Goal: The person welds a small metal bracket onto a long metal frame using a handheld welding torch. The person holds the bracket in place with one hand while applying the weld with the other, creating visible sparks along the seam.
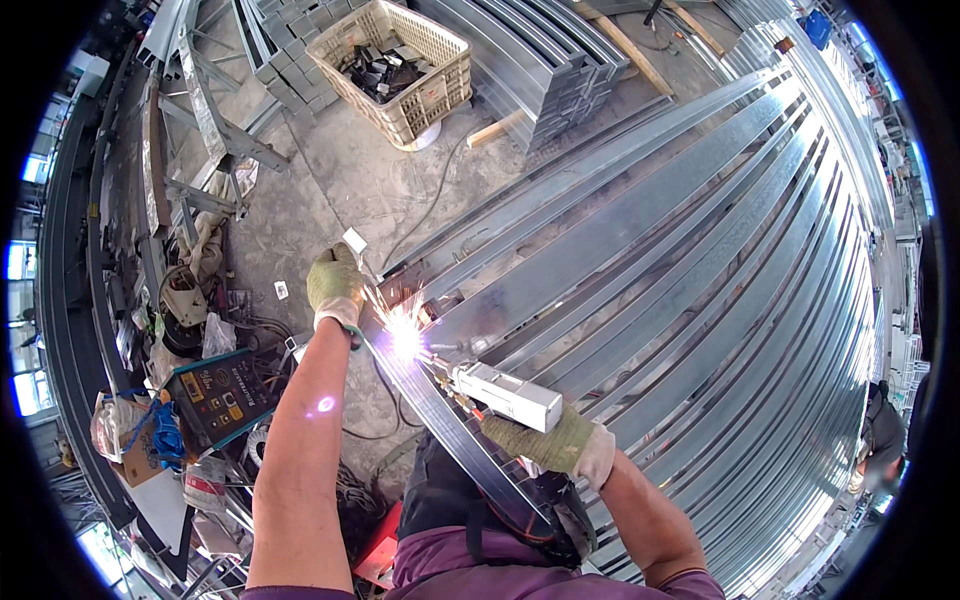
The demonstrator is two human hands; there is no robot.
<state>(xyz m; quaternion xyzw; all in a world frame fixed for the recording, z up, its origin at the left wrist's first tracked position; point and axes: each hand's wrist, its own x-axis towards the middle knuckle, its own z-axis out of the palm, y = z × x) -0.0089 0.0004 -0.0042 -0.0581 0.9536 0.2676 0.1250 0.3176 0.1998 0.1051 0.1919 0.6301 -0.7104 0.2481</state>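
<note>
A bright arc with flying sparks [405, 338] glows where the tip of a white, box-bodied welding torch [508, 395] meets the end of a metal profile [445, 425]. My right hand [550, 442], in a green and cream work glove, is wrapped round the torch from below. Left of the arc, my left hand [336, 285], gloved alike, is closed close to the ends of the metal profiles. What it grips is hidden. A small white rectangular piece [354, 240] shows just beyond its fingers; I cannot tell whether it is held. Glare hides the weld spot.
Long galvanized profiles [640, 250] fan out to the right. A cream plastic crate [440, 100] of dark metal pieces stands ahead, beside stacked steel [560, 90]. A welding machine [225, 395] and cables [395, 400] lie left. Another person [880, 440] is at far right.
</note>
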